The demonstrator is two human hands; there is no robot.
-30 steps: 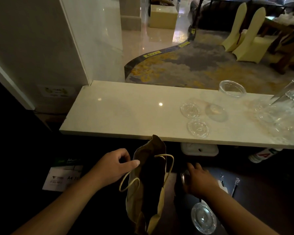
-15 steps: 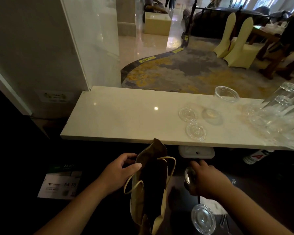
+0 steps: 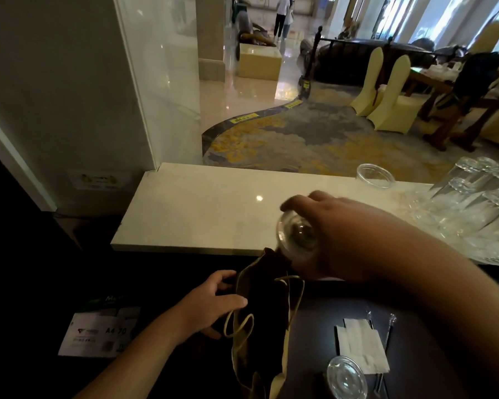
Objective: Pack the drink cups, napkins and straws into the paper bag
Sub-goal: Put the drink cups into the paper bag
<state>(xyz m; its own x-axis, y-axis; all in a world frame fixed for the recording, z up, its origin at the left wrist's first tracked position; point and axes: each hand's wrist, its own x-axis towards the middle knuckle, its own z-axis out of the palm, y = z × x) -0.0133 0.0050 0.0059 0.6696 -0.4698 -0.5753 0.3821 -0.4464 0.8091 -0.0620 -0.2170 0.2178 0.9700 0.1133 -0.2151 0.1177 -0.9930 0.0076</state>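
1. Surface: dark bench [image 3: 314, 318] near the camera, very dim. A pale stone ledge [image 3: 202, 214] runs across behind it, higher, with a glossy top.
2. Room: beyond the ledge is a lobby with patterned carpet [image 3: 300, 139], shiny floor, covered chairs [image 3: 386, 90] far right, people far back. White pillar [image 3: 69, 82] far left.
3. Edges: the ledge's near edge overhangs the far end of the bench, just above the bag mouth. Ledge's left half is bare; left of the bag the bench area is dark and hard to read.
4. Bag [image 3: 260, 318]: brown paper, upright, mouth open, centre near. Left hand [image 3: 211, 303] grips its left rim, fingers curled over the edge.
5. Right hand [image 3: 334, 234] is closed around a clear lidded cup [image 3: 297, 237], tilted on its side, lid toward the camera, just above the far edge of the bag mouth. Blurred.
6. Second lidded cup [image 3: 346, 378] stands on the bench near right. Napkins [image 3: 360, 347] lie just beyond it, touching or overlapping; cannot tell which.
7. Straws [image 3: 389, 326]: thin, beside the napkins' right edge.
8. Obstacles: upturned glasses [image 3: 473, 211] crowd the ledge's right end; an open clear cup [image 3: 375, 175] stands at its far edge. White label card [image 3: 98, 332] near left.
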